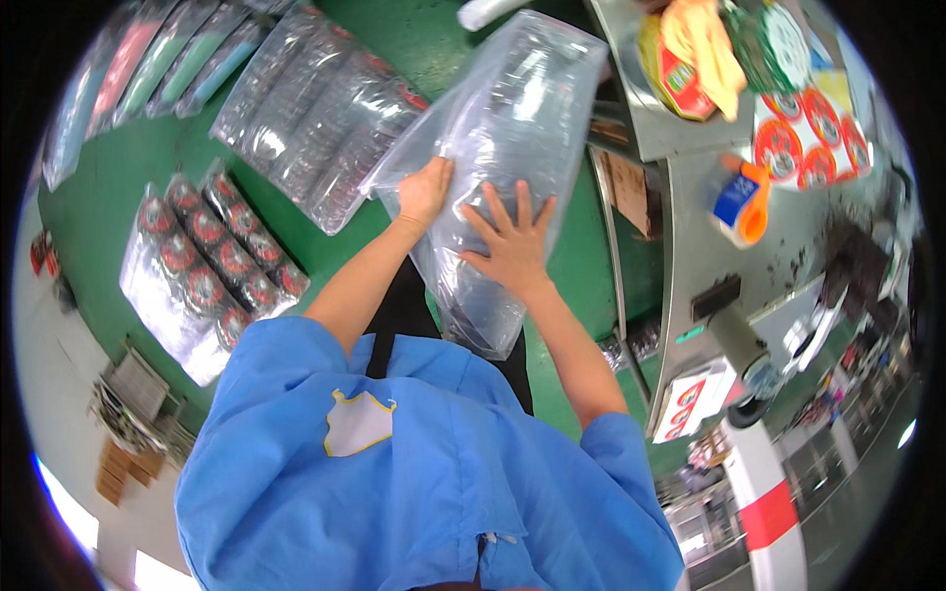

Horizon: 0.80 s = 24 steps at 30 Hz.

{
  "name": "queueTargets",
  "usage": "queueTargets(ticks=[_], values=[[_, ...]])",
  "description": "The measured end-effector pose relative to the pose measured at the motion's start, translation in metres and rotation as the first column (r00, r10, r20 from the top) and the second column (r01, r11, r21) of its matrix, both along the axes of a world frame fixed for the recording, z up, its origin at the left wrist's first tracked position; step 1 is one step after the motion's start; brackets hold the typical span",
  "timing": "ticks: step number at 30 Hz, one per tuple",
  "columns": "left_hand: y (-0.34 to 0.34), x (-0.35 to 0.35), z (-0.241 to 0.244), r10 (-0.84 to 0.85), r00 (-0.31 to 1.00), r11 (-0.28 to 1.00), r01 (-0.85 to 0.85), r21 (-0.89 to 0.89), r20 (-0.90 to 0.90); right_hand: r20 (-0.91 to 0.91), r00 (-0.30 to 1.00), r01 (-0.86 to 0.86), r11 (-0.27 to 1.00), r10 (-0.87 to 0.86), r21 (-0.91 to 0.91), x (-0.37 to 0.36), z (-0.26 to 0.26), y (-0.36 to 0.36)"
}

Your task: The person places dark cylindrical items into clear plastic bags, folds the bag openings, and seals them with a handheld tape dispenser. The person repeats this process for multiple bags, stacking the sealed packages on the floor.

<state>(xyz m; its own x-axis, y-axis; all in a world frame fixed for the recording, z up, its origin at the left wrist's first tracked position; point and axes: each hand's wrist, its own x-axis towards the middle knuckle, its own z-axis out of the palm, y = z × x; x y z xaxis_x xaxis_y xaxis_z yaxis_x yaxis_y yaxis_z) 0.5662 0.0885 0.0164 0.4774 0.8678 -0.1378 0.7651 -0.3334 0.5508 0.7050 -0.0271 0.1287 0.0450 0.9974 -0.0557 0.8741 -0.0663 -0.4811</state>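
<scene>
A large clear plastic bag (536,96) stretches in front of me, from near my legs away toward the top of the view. Its contents are blurred by folds and glare. My left hand (426,193) is closed around gathered plastic at the bag's left side. Spread flat on the middle of the bag is my right hand (511,242), its fingers apart and gripping nothing. Left of the bag lies a wide clear pack (318,111) of dark, ridged rolls or stacks in rows. Part of the large bag overlaps or touches its right end; I cannot tell which.
Narrow wrapped packs with red round labels (203,284) lie left on the green floor (111,221). Coloured wrapped packs (148,66) stand upper left. A metal workbench (695,273) at right carries an orange tape dispenser (754,210), sheets of red round stickers (809,137) and a yellow cloth (698,37).
</scene>
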Motion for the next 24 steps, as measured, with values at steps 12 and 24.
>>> queueTargets(ticks=[12,24], values=[[-0.008,-0.133,0.013,0.982,0.000,0.185,-0.138,-0.973,0.187,0.166,0.979,-0.107,0.992,0.116,-0.059,-0.005,-0.016,0.005],[0.073,-0.160,0.091,0.785,0.376,0.493,0.102,-0.864,0.492,0.248,0.957,-0.125,0.984,0.153,-0.125,-0.013,-0.010,0.014]])
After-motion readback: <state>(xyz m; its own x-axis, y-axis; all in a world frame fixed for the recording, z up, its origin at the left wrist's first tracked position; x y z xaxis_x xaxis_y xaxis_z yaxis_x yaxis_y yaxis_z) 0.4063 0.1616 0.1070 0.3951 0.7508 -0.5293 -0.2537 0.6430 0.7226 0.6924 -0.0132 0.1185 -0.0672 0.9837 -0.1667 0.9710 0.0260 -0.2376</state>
